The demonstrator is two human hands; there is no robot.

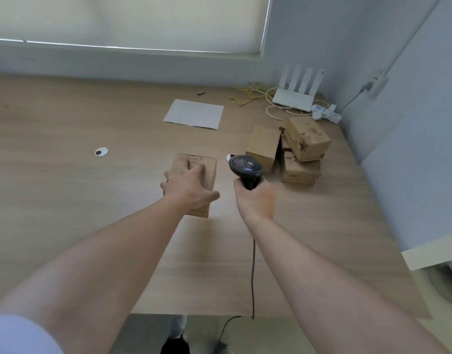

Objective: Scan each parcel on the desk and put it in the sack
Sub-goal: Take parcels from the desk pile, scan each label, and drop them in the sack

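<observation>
A brown cardboard parcel (pixel 205 169) lies on the wooden desk (pixel 66 200) in front of me. My left hand (pixel 187 189) grips it from above, thumb on its right side and fingers spread over the top. My right hand (pixel 255 198) holds the handle of a black barcode scanner (pixel 245 168), whose head sits just right of the parcel. The scanner's cable (pixel 253 272) runs down over the desk's front edge. Several more cardboard parcels (pixel 296 146) are piled at the right. The sack is out of view.
A white sheet of paper (pixel 194 114) lies further back. A white router (pixel 295 95), yellow and white cables and a power strip (pixel 327 112) fill the back right corner. Two small round white covers (pixel 101 152) sit in the desk. The wall is close on the right.
</observation>
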